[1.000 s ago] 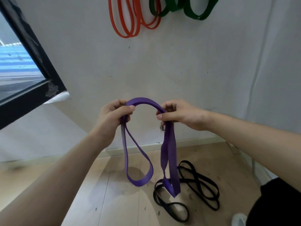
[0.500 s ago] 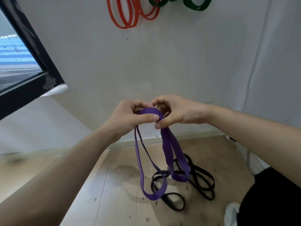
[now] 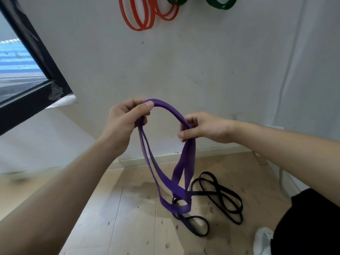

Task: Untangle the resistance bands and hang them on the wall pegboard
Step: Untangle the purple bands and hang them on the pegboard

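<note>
Holding the purple resistance band (image 3: 189,153) up in front of the wall (image 3: 202,61), both hands on it. Left hand (image 3: 127,122) grip: thumb and curled fingers pinched on the band at the left end of the top arch. Right hand (image 3: 204,127) grip: thumb and fingers pinched on the band at the right end of the arch, slightly lower than the left. Between the two grips the band runs as a short arch, roughly left to right. Below each grip the strands hang toward the floor (image 3: 128,218), long axis near vertical. Two thin edge-on strands hang under the left hand and broad flat ones under the right. They cross low down and close into a loop at the bottom, so my read is that the band is doubled over with a twist left in it, not ready to hang. The bottom loop hangs in front of the black band (image 3: 220,196), which lies in a loose tangle on the floor; can't tell whether the two touch. Key relation for the next move: the target is up and ahead. Orange bands (image 3: 139,21) and green bands (image 3: 219,4) hang on the wall well above both hands. Their pegs are cut off by the top edge, and no pegboard is visible. The left hand is higher and sits roughly under the orange set, so it's likely the lead hand for the lift. Free peg position unknown. No containers in view.
</note>
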Tool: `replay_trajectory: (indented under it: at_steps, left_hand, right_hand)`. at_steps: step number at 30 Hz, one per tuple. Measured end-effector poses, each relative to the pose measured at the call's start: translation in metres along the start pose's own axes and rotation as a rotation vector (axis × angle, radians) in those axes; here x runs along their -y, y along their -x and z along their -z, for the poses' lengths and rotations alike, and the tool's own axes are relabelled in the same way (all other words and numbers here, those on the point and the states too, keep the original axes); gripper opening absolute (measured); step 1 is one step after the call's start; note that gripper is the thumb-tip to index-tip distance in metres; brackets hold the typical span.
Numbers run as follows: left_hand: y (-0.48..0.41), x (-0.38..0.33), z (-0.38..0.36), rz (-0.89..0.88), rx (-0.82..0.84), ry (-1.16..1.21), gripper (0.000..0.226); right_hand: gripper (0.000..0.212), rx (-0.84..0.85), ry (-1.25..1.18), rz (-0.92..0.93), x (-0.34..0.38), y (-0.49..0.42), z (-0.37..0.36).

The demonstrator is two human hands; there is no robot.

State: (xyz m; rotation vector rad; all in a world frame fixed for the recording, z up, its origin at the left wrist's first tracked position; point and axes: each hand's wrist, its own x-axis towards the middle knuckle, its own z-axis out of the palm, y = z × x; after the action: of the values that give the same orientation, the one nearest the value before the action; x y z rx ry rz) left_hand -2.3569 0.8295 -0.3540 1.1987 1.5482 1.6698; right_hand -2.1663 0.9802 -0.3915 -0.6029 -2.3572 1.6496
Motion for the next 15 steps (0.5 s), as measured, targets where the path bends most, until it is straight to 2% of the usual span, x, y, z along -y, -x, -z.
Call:
replay_trajectory:
  at_steps: [2,5,10,15]
  left_hand:
    - [0.000,0.002,0.009,0.026,0.029,-0.018,0.040]
    - [0.000,0.005,0.017,0.071,0.096,-0.049,0.041]
    - [0.006,0.008,0.014,0.140,0.236,-0.139,0.054]
    - [0.018,0.008,-0.013,0.091,0.334,-0.191,0.045]
  right_hand:
    - [0.025,-0.040,-0.029,0.023,0.004,0.002,0.007]
    - [0.036,-0.066,-0.071,0.036,0.009,0.005,0.018]
    - [0.026,-0.057,-0.164,0.106,0.017,0.010,0.026]
    - [0.035,-0.029,-0.106,0.157,0.026,0.012,0.015]
